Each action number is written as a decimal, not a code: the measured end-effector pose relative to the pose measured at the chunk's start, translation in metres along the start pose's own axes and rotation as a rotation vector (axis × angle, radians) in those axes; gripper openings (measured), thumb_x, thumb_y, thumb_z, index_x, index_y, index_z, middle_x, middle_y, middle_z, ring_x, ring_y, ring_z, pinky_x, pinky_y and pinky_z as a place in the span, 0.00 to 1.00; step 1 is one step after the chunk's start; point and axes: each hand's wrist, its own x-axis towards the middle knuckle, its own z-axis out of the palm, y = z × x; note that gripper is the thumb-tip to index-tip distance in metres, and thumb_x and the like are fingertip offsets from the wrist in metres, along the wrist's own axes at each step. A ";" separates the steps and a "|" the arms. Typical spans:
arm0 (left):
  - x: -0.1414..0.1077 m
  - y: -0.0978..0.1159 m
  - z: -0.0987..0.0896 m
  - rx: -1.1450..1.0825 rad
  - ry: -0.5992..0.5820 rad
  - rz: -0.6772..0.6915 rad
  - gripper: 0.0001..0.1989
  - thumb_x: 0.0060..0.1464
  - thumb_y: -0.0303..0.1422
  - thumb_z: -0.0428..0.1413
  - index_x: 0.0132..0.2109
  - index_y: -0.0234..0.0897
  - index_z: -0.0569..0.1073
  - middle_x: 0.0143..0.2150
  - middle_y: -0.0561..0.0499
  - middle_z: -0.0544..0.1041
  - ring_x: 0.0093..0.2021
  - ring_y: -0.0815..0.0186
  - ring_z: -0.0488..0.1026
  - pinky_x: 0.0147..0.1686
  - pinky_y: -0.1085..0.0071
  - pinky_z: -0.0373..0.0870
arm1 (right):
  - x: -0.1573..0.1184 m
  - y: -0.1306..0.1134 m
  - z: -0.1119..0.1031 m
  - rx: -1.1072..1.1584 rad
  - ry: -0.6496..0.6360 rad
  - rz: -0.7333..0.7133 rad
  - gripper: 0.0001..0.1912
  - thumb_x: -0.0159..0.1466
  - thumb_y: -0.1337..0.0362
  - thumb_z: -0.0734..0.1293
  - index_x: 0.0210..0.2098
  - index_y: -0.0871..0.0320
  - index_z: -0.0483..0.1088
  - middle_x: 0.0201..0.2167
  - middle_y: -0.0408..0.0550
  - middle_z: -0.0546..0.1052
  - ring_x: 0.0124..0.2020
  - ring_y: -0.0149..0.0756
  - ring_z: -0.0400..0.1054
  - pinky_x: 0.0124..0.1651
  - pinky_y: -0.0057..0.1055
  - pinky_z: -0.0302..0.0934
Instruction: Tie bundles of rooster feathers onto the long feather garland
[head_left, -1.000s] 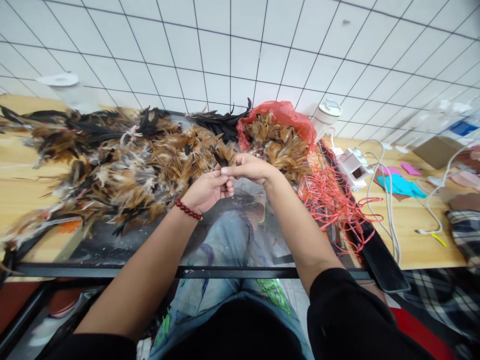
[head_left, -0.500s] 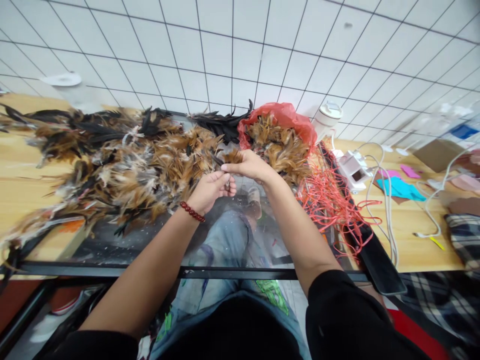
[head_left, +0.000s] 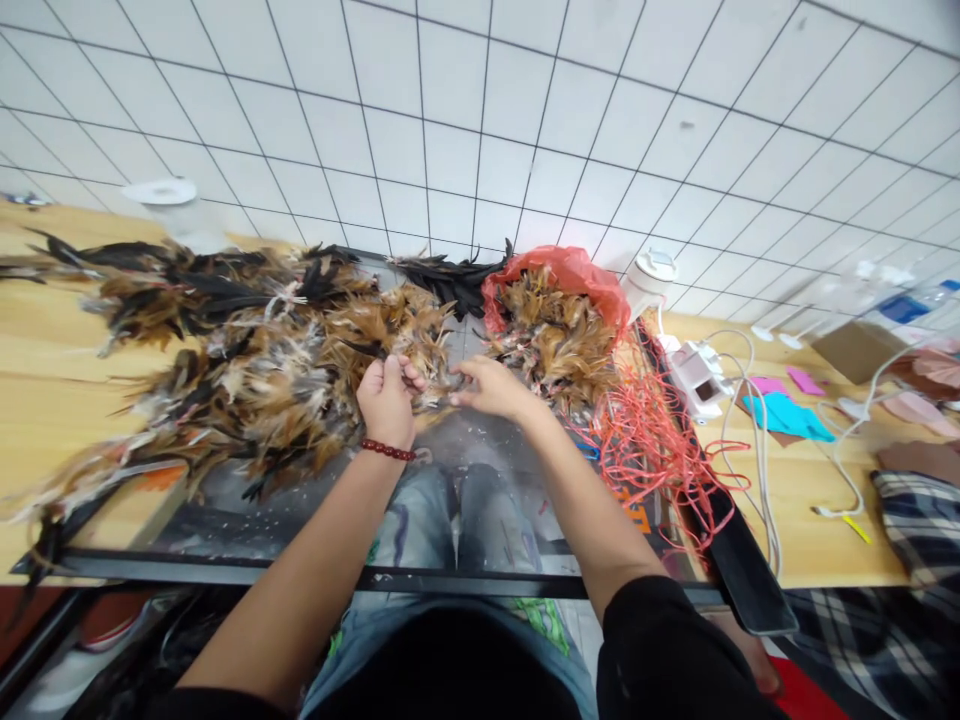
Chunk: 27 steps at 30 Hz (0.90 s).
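My left hand [head_left: 390, 395], with a red bead bracelet at the wrist, is closed in front of the feather pile. A dark feather [head_left: 363, 348] sticks out of its fist toward the upper left. To its right, my right hand [head_left: 491, 387] hovers with thumb and forefinger apart, and I see nothing held between them. Brown, white and black feathers [head_left: 277, 370] lie heaped on the left, some in tied bunches. A red plastic bag [head_left: 559, 262] with brown feathers in its mouth lies beyond my right hand. Long black feathers [head_left: 450, 280] rest behind.
Tangled red string [head_left: 645, 450] spreads to the right beside a dark tray edge [head_left: 750, 570]. Farther right are a white charger [head_left: 697, 380], white cables [head_left: 765, 470] and a blue cloth piece [head_left: 787, 415]. A white lidded cup [head_left: 649, 278] stands near the tiled wall.
My hands, together before, have come apart: the left moved left with the feather, the right drew back open. The camera view has shifted slightly, and both knees now show through the glass.
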 end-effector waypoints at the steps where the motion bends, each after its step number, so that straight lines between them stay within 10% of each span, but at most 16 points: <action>1: 0.000 0.000 0.000 0.001 0.006 0.003 0.12 0.57 0.38 0.58 0.30 0.36 0.68 0.20 0.58 0.68 0.19 0.75 0.66 0.23 0.77 0.66 | 0.000 0.000 0.004 0.000 -0.003 0.022 0.19 0.58 0.62 0.72 0.50 0.57 0.74 0.39 0.48 0.74 0.40 0.36 0.67 0.46 0.30 0.60; 8: -0.005 -0.004 -0.001 0.014 -0.027 -0.016 0.13 0.56 0.38 0.58 0.29 0.35 0.68 0.21 0.57 0.69 0.19 0.75 0.67 0.22 0.78 0.66 | -0.005 0.005 0.013 0.218 0.246 0.163 0.02 0.61 0.66 0.64 0.32 0.57 0.69 0.35 0.47 0.73 0.39 0.35 0.66 0.46 0.31 0.59; 13: -0.005 -0.019 -0.003 0.042 -0.060 -0.073 0.14 0.53 0.41 0.60 0.30 0.35 0.69 0.21 0.57 0.70 0.20 0.74 0.67 0.24 0.76 0.68 | -0.026 0.000 0.035 0.850 0.444 0.344 0.13 0.61 0.51 0.62 0.33 0.55 0.63 0.23 0.40 0.71 0.23 0.30 0.61 0.31 0.28 0.57; 27: 0.003 -0.029 -0.004 -0.067 -0.057 -0.211 0.15 0.51 0.41 0.61 0.31 0.35 0.69 0.23 0.57 0.70 0.22 0.74 0.69 0.28 0.75 0.69 | -0.027 0.000 0.039 0.907 0.469 0.329 0.32 0.51 0.56 0.71 0.53 0.55 0.61 0.25 0.37 0.67 0.24 0.28 0.59 0.29 0.27 0.54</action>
